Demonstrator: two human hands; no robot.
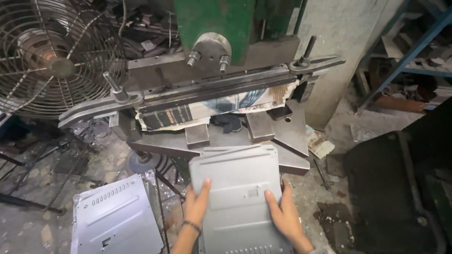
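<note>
A grey sheet-metal panel (240,197) is held flat by 2 hands at the front edge of the green press's bed (287,162). The left hand (197,204) and right hand (281,211) are pressed on top, fingers together. The panel looks stiff, light and sharp-edged; its side edges seem the best hold.

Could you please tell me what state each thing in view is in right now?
Grey metal panel: held flat, front edge at the press bed.
Left hand: gripping panel's left edge.
Right hand: pressing panel's right side.
Second panel: lying loose at lower left.
Fan: blades look still.
</note>
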